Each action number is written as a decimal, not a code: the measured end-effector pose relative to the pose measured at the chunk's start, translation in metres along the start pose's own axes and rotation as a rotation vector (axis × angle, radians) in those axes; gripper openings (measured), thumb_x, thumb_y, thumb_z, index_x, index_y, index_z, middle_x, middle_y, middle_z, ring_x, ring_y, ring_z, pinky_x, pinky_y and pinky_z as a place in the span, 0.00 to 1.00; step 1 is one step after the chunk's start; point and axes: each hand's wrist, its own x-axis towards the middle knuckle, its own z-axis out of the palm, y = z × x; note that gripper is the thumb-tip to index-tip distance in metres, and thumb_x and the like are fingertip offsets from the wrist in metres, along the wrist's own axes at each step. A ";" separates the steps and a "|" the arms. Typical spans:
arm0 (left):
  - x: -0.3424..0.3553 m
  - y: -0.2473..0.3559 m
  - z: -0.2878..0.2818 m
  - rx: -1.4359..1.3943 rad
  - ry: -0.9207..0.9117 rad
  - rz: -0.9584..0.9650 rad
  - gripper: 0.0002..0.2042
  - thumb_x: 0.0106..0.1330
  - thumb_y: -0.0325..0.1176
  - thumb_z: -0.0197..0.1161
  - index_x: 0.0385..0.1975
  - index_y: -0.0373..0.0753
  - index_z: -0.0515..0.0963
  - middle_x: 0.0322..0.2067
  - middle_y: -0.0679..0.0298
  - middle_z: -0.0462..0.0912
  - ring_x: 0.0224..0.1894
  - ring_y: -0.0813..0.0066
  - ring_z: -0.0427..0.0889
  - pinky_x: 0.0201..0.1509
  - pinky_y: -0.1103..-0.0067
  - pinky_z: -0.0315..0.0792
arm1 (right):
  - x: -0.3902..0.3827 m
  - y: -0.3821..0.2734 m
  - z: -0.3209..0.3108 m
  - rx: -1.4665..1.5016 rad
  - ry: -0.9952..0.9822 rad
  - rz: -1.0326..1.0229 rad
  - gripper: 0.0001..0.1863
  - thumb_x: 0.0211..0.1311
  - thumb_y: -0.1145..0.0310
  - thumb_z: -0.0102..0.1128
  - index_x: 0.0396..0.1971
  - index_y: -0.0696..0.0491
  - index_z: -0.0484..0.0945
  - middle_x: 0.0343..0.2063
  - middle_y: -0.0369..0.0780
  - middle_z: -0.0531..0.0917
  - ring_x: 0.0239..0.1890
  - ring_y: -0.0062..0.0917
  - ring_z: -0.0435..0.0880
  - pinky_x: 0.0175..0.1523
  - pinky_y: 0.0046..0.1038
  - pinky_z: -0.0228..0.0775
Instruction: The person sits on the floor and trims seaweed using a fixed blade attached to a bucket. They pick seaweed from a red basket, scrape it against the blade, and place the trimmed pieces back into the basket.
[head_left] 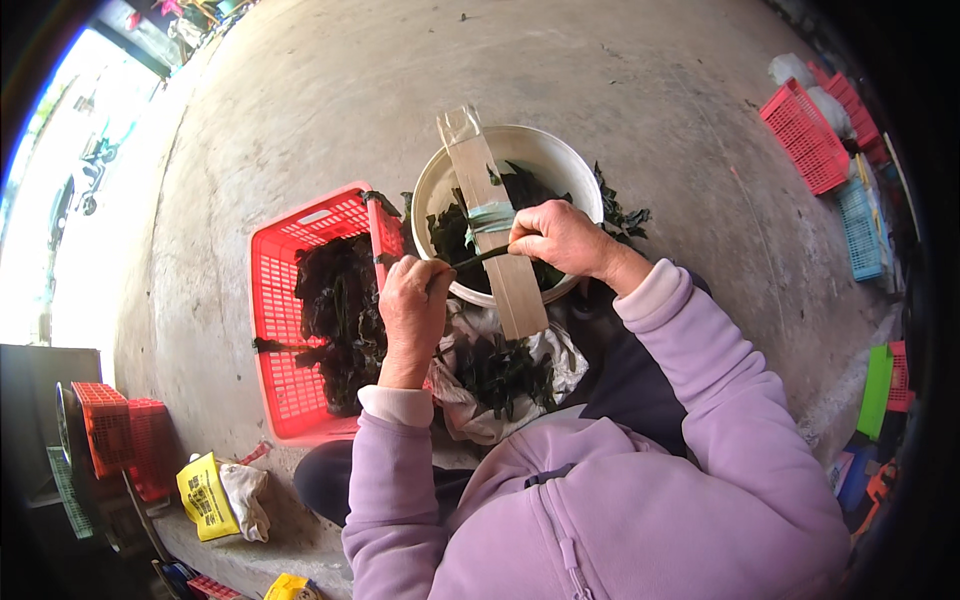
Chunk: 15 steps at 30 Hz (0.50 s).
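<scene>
A dark green seaweed strip (482, 257) is stretched across a wooden board (522, 305), pinched by my left hand (412, 308) at one end and my right hand (562, 240) at the other. The board lies across a white bucket (583, 180), with pale green cord (490, 217) wound round its middle. Dark leafy seaweed (525, 188) fills part of the bucket, and some hangs over its right rim. My left hand is beside a red plastic basket (285, 240) holding a heap of dark seaweed (340, 305). The fingertips of both hands are closed.
A white sack (570, 365) with seaweed scraps on it lies between my legs. Yellow packaging (207, 497) is on the floor at lower left. Red crates (805, 138) and a blue basket (860, 230) stand at the right. Bright daylight comes in at far left.
</scene>
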 end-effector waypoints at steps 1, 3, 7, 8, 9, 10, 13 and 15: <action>0.007 -0.007 0.006 0.022 0.031 0.004 0.04 0.51 0.23 0.65 0.25 0.34 0.78 0.22 0.62 0.74 0.26 0.70 0.76 0.31 0.79 0.70 | 0.009 0.006 0.000 0.004 0.006 0.013 0.08 0.50 0.67 0.61 0.24 0.57 0.80 0.20 0.42 0.81 0.25 0.29 0.81 0.34 0.29 0.70; 0.021 -0.022 0.017 0.057 0.072 -0.038 0.03 0.53 0.25 0.64 0.26 0.35 0.78 0.23 0.61 0.76 0.26 0.68 0.77 0.32 0.78 0.71 | 0.027 0.016 0.001 0.005 0.066 0.005 0.08 0.49 0.67 0.61 0.23 0.57 0.80 0.20 0.44 0.80 0.25 0.33 0.81 0.34 0.32 0.70; 0.044 -0.053 0.047 0.063 0.071 -0.211 0.04 0.54 0.31 0.63 0.27 0.40 0.79 0.27 0.60 0.77 0.32 0.60 0.78 0.36 0.71 0.71 | 0.063 0.038 0.012 -0.063 0.279 -0.064 0.08 0.49 0.67 0.62 0.21 0.57 0.79 0.22 0.47 0.80 0.28 0.41 0.81 0.35 0.37 0.71; 0.047 -0.059 0.057 0.079 0.044 -0.241 0.04 0.54 0.32 0.62 0.27 0.41 0.79 0.27 0.61 0.78 0.32 0.59 0.78 0.36 0.71 0.71 | 0.070 0.044 0.018 -0.101 0.295 0.000 0.08 0.48 0.67 0.62 0.21 0.57 0.79 0.22 0.47 0.80 0.28 0.42 0.81 0.35 0.38 0.71; 0.047 -0.065 0.067 0.088 0.030 -0.259 0.04 0.55 0.33 0.62 0.26 0.42 0.80 0.27 0.61 0.78 0.32 0.59 0.79 0.36 0.70 0.71 | 0.075 0.049 0.026 -0.122 0.327 0.036 0.08 0.48 0.67 0.62 0.21 0.56 0.78 0.22 0.47 0.80 0.28 0.42 0.81 0.35 0.38 0.71; 0.047 -0.068 0.081 0.273 -0.051 -0.344 0.04 0.55 0.35 0.62 0.26 0.44 0.80 0.26 0.62 0.78 0.30 0.58 0.79 0.34 0.68 0.72 | 0.076 0.054 0.032 -0.145 0.349 0.084 0.08 0.48 0.67 0.63 0.20 0.56 0.78 0.22 0.48 0.80 0.29 0.43 0.81 0.35 0.39 0.71; 0.040 -0.078 0.090 0.289 -0.184 -0.417 0.07 0.55 0.36 0.63 0.31 0.46 0.82 0.32 0.62 0.81 0.33 0.58 0.80 0.36 0.69 0.73 | 0.078 0.064 0.031 0.096 0.369 0.100 0.11 0.50 0.67 0.64 0.17 0.58 0.76 0.17 0.45 0.79 0.20 0.32 0.79 0.29 0.33 0.72; 0.034 -0.076 0.083 0.036 -0.136 -0.487 0.13 0.54 0.35 0.64 0.40 0.42 0.79 0.34 0.60 0.82 0.36 0.62 0.81 0.39 0.72 0.73 | 0.066 0.063 0.022 0.504 0.329 0.281 0.12 0.55 0.68 0.62 0.17 0.58 0.74 0.14 0.38 0.77 0.15 0.20 0.74 0.23 0.24 0.68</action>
